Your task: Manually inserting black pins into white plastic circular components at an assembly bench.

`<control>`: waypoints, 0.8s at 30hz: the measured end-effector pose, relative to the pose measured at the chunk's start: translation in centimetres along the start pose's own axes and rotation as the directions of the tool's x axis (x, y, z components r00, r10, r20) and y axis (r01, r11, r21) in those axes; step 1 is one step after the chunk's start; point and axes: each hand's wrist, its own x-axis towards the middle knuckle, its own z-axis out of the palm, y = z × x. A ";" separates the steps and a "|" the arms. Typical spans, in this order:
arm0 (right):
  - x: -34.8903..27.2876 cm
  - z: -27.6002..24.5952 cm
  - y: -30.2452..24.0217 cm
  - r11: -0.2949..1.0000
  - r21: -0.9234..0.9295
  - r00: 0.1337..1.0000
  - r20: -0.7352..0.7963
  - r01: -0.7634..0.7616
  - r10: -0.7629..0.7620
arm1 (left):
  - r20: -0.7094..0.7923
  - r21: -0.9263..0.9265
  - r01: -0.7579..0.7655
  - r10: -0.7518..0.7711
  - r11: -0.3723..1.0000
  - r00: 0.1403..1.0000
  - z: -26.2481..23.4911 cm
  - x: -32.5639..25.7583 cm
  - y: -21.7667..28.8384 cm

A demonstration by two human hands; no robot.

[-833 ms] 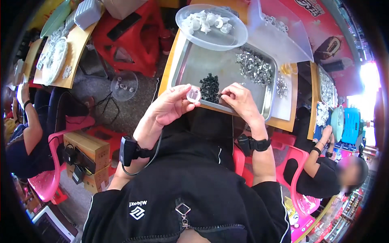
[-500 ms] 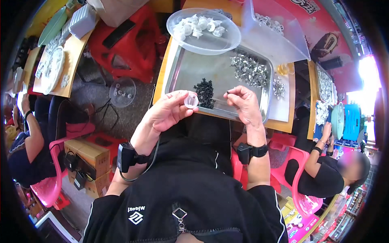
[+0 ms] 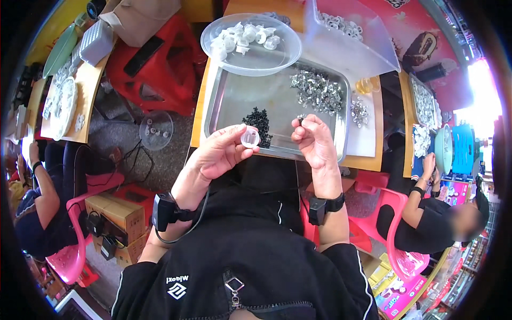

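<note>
My left hand (image 3: 223, 153) pinches a round clear plastic cap (image 3: 250, 138) between thumb and fingertips, just in front of the tray. My right hand (image 3: 316, 143) is closed, palm turned up, with a tiny dark piece (image 3: 301, 119) at its fingertips; its exact shape is too small to tell. Beneath and beyond both hands lies a shallow metal tray (image 3: 240, 92). A heap of small black parts (image 3: 258, 124) sits in it beside the plastic cap. Farther back on the right is a spread of small silvery metal pieces (image 3: 318, 92).
A clear bowl (image 3: 250, 68) of whitish plastic parts overlaps the tray's far left. Behind it stands a translucent bin (image 3: 368, 50) with ring-shaped parts. More metal pieces (image 3: 359, 111) lie on a white sheet at right. Co-workers sit at both sides; red stools and cardboard boxes (image 3: 118, 216) stand at left.
The whole view has shifted slightly, with the tray now farther left. My right fingers have curled and turned upward with the tiny piece. My left hand still holds the plastic cap.
</note>
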 end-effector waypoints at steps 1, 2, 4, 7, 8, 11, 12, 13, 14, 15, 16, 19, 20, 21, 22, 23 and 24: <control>0.1 -0.2 0.0 0.999 0.042 1.000 0.005 0.017 -0.017 | 0.002 0.000 0.001 -0.001 1.000 1.000 0.0 0.1 -0.1; 0.0 -0.4 0.0 0.999 0.040 1.000 0.005 0.019 -0.019 | 0.003 -0.002 0.009 -0.009 1.000 1.000 0.0 0.1 -0.1; 0.3 0.0 -0.1 0.999 0.032 0.997 -0.076 -0.013 0.015 | 0.004 -0.008 0.001 -0.001 1.000 1.000 -0.1 0.1 0.0; 0.2 0.1 0.3 1.000 0.002 0.994 -0.113 0.009 -0.009 | 0.012 -0.006 -0.010 0.011 1.000 1.000 -0.2 0.0 0.1; 0.2 0.3 0.3 1.000 -0.006 0.994 -0.109 0.004 -0.004 | -0.006 -0.010 0.000 0.000 1.000 1.000 -0.1 0.0 0.2; 0.1 1.2 0.4 0.998 -0.058 0.988 -0.154 0.015 -0.024 | 0.013 0.029 -0.006 0.006 1.000 1.000 0.3 -0.5 0.7; 0.0 1.2 0.6 0.998 -0.065 0.991 -0.133 0.027 -0.035 | 0.049 0.074 -0.012 0.008 0.997 0.999 0.4 -0.7 0.7; 0.0 1.2 0.8 0.997 -0.071 0.993 -0.110 0.038 -0.045 | 0.043 0.065 -0.019 0.017 0.998 0.999 0.4 -0.8 0.7; -0.1 1.2 0.8 0.997 -0.074 0.994 -0.104 0.026 -0.033 | 0.063 0.070 -0.032 0.027 0.997 0.998 0.3 -0.8 0.7; -0.1 1.2 0.9 0.996 -0.083 0.995 -0.083 0.045 -0.052 | 0.080 0.075 -0.046 0.040 0.996 0.996 0.2 -0.9 0.7; -0.1 1.4 1.0 0.994 -0.090 0.996 -0.062 0.063 -0.069 | 0.068 0.069 -0.058 0.053 0.996 0.996 -0.1 -0.9 0.6; -0.9 2.8 0.7 0.976 -0.186 0.992 -0.031 0.117 -0.125 | 0.121 0.051 -0.009 0.003 0.999 0.993 -0.4 -0.6 0.2; -1.0 3.4 0.7 0.962 -0.233 0.990 0.002 0.139 -0.143 | 0.113 0.047 -0.016 0.010 0.999 0.994 -0.6 -0.7 0.3; -1.1 4.0 0.6 0.963 -0.232 0.991 0.004 0.134 -0.136 | 0.117 0.050 -0.008 0.002 0.999 0.993 -0.7 -0.7 0.2; -1.3 4.5 0.7 0.925 -0.332 0.983 0.081 0.185 -0.167 | 0.122 0.052 0.000 -0.007 0.999 0.992 -0.7 -0.7 0.2; -1.5 5.1 0.8 0.874 -0.423 0.969 0.160 0.241 -0.190 | 0.123 0.047 -0.008 0.002 0.999 0.992 -0.6 -0.8 0.1; -1.7 5.8 0.9 0.875 -0.422 0.969 0.161 0.239 -0.187 | 0.120 0.046 -0.009 0.004 0.999 0.993 -0.6 -1.0 0.2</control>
